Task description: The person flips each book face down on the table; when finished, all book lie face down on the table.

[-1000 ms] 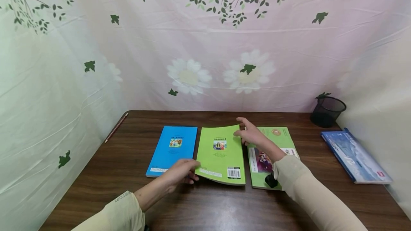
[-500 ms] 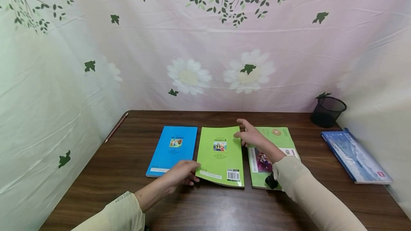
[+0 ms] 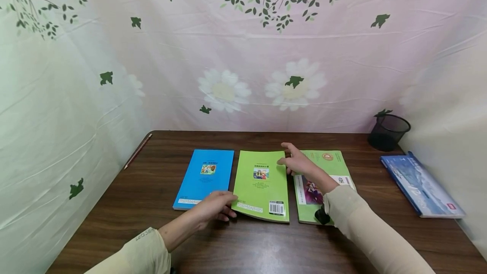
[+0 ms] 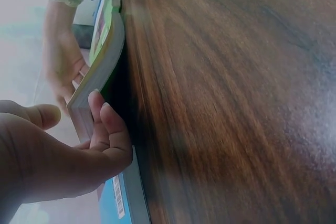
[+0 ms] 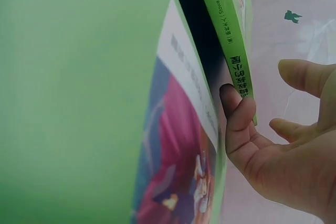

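In the head view a yellow-green book (image 3: 260, 187) lies back cover up, its barcode at the near right corner. My left hand (image 3: 214, 206) holds its near left corner slightly raised, the fingers curled at its underside and page edge in the left wrist view. My right hand (image 3: 302, 166) is at its right side. In the right wrist view the lower fingers touch the printed spine (image 5: 234, 51), while the thumb stands apart from it. Under the right forearm a second green book (image 3: 310, 215) with a purple picture is partly hidden.
A blue book (image 3: 209, 172) lies left of the yellow-green one. Far right are a thicker blue-white book (image 3: 422, 187) and a black mesh pen holder (image 3: 386, 134). A pencil (image 3: 138, 152) lies along the table's left edge. Printed cloth (image 3: 258, 54) hangs around the table (image 3: 251, 248).
The yellow-green book's right side has come down and slightly nearer, and now lies flatter. Both hands have barely moved; the right one dropped a little. The other books have not moved.
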Demonstrator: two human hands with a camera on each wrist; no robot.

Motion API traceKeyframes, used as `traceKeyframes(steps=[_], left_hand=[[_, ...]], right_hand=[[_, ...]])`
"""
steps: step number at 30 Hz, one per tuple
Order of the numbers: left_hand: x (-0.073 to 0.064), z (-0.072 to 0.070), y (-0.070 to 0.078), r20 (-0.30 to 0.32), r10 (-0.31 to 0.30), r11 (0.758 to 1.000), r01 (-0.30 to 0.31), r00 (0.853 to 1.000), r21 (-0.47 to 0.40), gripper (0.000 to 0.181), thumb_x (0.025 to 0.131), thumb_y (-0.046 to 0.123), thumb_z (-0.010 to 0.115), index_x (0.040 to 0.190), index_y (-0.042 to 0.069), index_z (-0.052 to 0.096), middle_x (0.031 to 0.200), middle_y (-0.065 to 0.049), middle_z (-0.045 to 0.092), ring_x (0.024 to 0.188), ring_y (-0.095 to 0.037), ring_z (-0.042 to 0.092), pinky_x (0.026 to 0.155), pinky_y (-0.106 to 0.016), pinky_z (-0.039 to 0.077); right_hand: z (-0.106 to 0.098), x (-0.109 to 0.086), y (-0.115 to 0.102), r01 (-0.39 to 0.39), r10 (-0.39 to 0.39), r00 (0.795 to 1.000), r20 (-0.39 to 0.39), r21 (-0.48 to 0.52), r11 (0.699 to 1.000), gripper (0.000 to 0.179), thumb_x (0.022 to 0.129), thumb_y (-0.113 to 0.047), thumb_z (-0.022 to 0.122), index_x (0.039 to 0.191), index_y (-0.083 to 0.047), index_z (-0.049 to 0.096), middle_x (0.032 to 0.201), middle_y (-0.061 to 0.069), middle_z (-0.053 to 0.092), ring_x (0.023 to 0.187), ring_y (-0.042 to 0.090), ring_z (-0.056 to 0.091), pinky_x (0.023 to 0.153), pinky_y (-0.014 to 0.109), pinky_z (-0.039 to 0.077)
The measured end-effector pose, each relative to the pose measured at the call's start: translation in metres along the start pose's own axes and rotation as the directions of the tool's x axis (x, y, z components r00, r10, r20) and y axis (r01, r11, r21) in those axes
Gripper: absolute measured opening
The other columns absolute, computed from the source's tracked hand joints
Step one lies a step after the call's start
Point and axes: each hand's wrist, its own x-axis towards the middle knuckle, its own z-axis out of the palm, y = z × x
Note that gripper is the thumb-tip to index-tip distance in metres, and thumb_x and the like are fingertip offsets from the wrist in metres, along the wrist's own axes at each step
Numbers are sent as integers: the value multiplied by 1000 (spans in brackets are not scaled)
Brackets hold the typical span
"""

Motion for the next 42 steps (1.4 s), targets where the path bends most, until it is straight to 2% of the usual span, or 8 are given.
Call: traceKeyframes(steps=[7, 14, 23, 32, 42], left_hand=[[-3, -1, -1, 6, -9, 1000, 9, 1000, 13, 62, 101, 30, 55, 147, -9, 40, 112, -15, 59, 79, -15, 67, 70, -29, 57], [-7, -3, -2, 9, -12, 999, 12, 1000, 32, 61, 101, 29, 55, 146, -10, 40, 115, -16, 61, 80, -14, 68, 71, -30, 58], [-10, -6, -4, 43, -14, 998, 11, 999, 66, 63, 101, 30, 55, 148, -9, 39, 139, -18, 57, 83, -13, 69, 73, -32, 58], [-14, -6, -3, 52, -14, 996, 10, 999, 86, 61, 101, 30, 54, 147, -8, 41, 128, -13, 63, 87, -15, 69, 74, -32, 57], [-17, -7, -1, 54, -16, 995, 11, 998, 96, 60, 102, 30, 54, 147, -7, 42, 133, -14, 62, 90, -16, 69, 76, -34, 58]], right_hand=[[0, -1, 2, -3, 3, 1000, 19, -1, 1000, 75, 99, -19, 57, 160, -13, 14, 160, 25, 20, 68, 21, 57, 59, 33, 48], [-1, 0, 5, -24, 24, 999, 22, -13, 1000, 75, 100, -21, 57, 160, -15, 14, 160, 23, 21, 71, 22, 57, 61, 33, 49], [-2, -4, 3, -26, 27, 999, 41, -18, 1000, 76, 100, -23, 57, 160, -13, 13, 160, 25, 20, 76, 25, 58, 64, 36, 51], [-1, -5, 1, -31, 33, 998, 47, -40, 999, 75, 100, -25, 56, 160, -13, 13, 156, 22, 29, 90, 26, 59, 67, 36, 52], [-4, -10, -3, -48, 50, 997, 64, -36, 998, 74, 102, -24, 54, 160, -11, 10, 156, 26, 28, 100, 30, 61, 62, 34, 51]])
